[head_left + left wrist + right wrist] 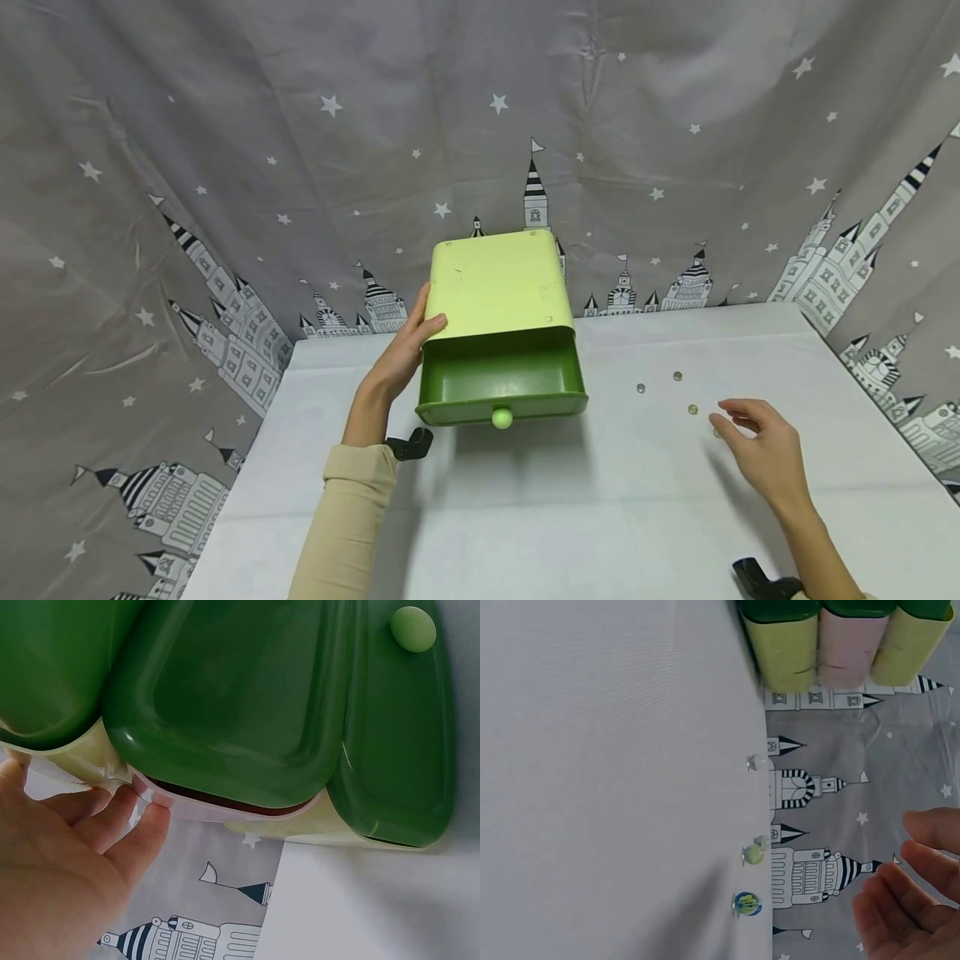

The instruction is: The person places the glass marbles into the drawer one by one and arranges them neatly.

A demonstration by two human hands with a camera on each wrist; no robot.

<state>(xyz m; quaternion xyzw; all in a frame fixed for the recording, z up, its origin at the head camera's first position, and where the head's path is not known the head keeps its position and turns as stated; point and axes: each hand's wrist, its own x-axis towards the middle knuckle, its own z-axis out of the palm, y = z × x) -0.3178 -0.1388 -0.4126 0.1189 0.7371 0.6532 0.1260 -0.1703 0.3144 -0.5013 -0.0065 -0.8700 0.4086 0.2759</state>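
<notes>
A small drawer cabinet (pixel 498 283) with a pale yellow top stands on the table, its green top drawer (pixel 498 375) pulled out, with a round green knob at the front. My left hand (pixel 401 354) grips the cabinet's left side, thumb over the top edge. In the left wrist view the fingers (pixel 139 832) press against the side by a pink section (pixel 191 806). To the right, several small glass marbles (pixel 692 409) lie on the table. My right hand (pixel 765 450) hovers beside them, fingers loosely bent and holding nothing; one marble is partly behind its fingertips.
A white cloth covers the table (pixel 637 517). Behind and at both sides hangs a grey curtain (pixel 360 183) printed with castles and stars. Each wrist wears a black camera mount, one (pixel 410 444) close by the cabinet's front left corner.
</notes>
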